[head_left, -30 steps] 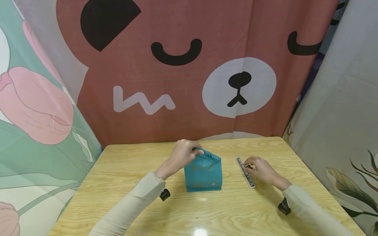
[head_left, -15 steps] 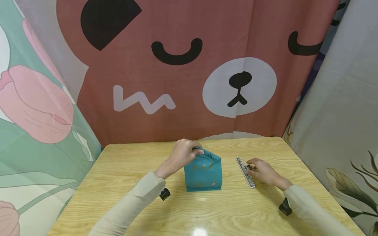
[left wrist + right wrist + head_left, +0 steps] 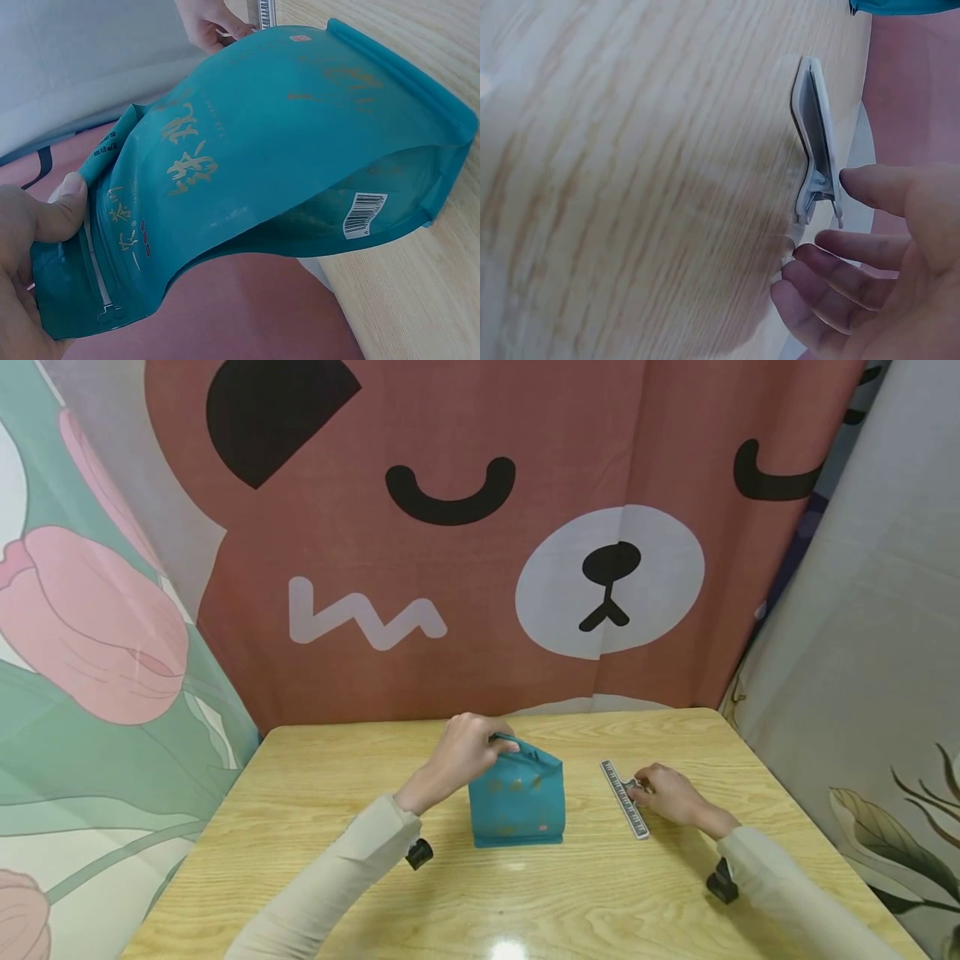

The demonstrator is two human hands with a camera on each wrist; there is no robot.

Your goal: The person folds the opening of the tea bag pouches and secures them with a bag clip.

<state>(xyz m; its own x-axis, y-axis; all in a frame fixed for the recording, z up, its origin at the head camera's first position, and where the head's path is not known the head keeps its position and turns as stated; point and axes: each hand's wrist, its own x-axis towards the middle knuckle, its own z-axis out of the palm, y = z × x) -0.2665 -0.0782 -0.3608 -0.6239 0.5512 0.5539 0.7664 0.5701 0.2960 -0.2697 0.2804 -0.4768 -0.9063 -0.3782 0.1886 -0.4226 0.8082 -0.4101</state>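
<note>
A teal pouch [image 3: 517, 806] with gold lettering stands on the table, and my left hand [image 3: 461, 747] pinches its folded top corner. The left wrist view shows the thumb [image 3: 64, 210] on the pouch's top end by the zip strip, while the bottom seam meets the table. To its right lies a long bag clip [image 3: 624, 802] with a dark patterned strip. My right hand [image 3: 666, 793] is at the clip's handle; in the right wrist view the thumb [image 3: 874, 187] and loosely bent fingers are spread around the handle end, with space between them.
The wood-grain table [image 3: 315, 827] reaches back to a brown bear-print curtain [image 3: 465, 568]. Flower-print cloth [image 3: 97, 635] hangs on the left and a grey curtain [image 3: 847, 677] on the right. Black cameras are strapped at both wrists.
My right hand has shifted slightly right, uncovering more of the clip's handle. The clip stays almost in place. The left hand and pouch have not moved.
</note>
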